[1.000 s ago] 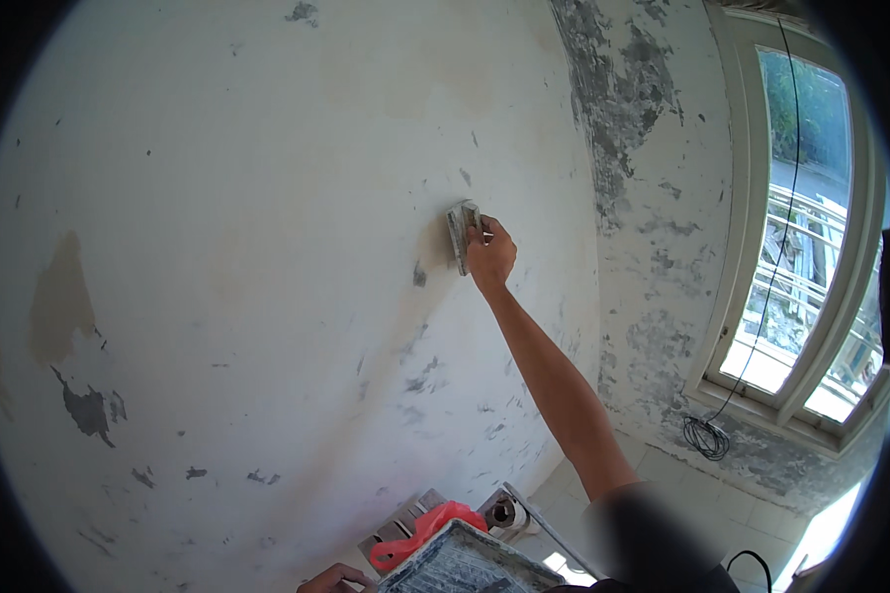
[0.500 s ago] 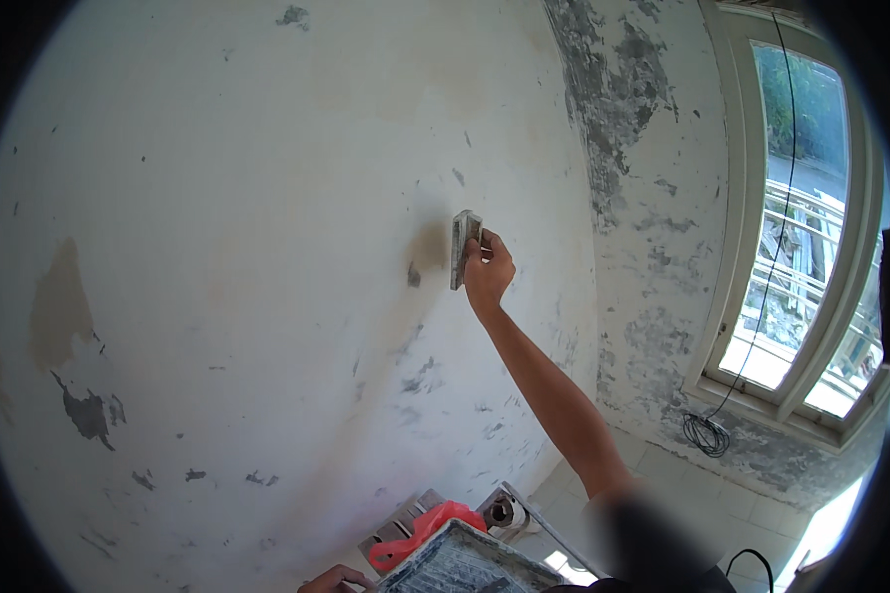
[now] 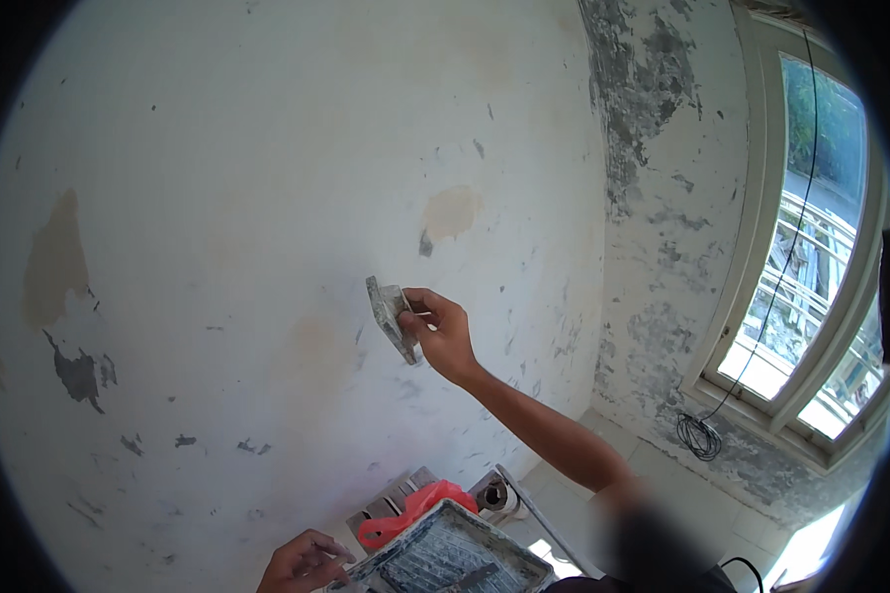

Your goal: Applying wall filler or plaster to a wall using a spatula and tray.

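Note:
My right hand (image 3: 437,331) grips a grey, putty-caked flat hand tool (image 3: 386,306), held at the white, patchy wall (image 3: 247,148). Up and to the right of it shows a beige patch (image 3: 452,208) with a small grey mark below. At the bottom, my left hand (image 3: 302,563) has bent fingers beside the left corner of a putty-smeared tray (image 3: 445,544); what they hold, if anything, I cannot make out.
A red plastic bag (image 3: 410,509) and a roll (image 3: 494,494) lie behind the tray, among metal rails. On the right are a window (image 3: 816,119), a hanging black cable with a coil (image 3: 699,435), a flaking side wall (image 3: 643,158) and pale floor tiles (image 3: 653,484).
My right hand has moved down and left with the tool, uncovering the beige patch. My left hand appears higher and further left. The view has shifted slightly.

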Demonstrator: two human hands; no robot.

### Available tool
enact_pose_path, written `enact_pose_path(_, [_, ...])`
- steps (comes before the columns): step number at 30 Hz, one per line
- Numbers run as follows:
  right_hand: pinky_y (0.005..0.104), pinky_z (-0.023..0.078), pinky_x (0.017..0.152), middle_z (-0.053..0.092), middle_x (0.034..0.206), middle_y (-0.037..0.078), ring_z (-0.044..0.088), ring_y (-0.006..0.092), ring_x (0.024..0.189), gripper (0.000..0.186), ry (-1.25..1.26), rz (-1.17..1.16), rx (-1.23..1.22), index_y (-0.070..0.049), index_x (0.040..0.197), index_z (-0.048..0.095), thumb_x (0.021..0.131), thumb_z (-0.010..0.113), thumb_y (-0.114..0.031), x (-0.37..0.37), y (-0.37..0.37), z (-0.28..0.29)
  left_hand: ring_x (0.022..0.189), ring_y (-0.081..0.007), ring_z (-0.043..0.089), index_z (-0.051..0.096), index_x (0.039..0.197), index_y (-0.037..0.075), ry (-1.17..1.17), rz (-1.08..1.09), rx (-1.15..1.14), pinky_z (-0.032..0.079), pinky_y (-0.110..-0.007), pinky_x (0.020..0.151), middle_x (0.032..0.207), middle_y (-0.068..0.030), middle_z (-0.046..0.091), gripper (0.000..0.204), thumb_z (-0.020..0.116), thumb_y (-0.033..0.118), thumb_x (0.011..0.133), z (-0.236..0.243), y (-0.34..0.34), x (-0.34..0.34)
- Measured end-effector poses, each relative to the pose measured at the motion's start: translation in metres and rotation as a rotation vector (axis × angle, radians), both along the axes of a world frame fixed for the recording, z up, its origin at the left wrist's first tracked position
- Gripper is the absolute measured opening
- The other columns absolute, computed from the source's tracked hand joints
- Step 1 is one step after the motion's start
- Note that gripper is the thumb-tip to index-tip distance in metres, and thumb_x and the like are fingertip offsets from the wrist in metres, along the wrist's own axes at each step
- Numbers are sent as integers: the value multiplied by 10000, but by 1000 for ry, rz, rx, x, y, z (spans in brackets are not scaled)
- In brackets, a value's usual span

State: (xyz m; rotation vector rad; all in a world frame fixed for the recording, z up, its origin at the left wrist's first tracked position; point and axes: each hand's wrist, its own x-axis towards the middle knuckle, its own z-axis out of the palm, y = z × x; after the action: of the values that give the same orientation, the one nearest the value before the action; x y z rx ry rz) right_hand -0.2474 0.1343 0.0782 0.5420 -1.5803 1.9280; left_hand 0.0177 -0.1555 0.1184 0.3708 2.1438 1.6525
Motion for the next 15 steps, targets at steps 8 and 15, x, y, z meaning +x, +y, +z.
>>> enact_pose_path(8, [370, 378, 1076, 574, 1300, 120, 510, 226, 1272, 624, -576, 1127, -388, 31, 1311, 505, 703, 447, 161, 162, -62, -93, 1132, -347, 584, 423, 1381, -18, -589, 461, 728, 444, -478, 967, 1265, -212, 564, 516, 400, 310, 983, -123, 1, -23])
enact_pose_path(15, [307, 461, 924, 629, 1176, 69, 598, 157, 1092, 535, -753, 1059, -107, -24, 1285, 554, 770, 526, 117, 181, -90, -134, 1232, -384, 549, 441, 1407, -21, -752, -211, 1359, 401, -550, 1058, 1365, -245, 523, 711, 549, 303, 784, -192, 2, -1])
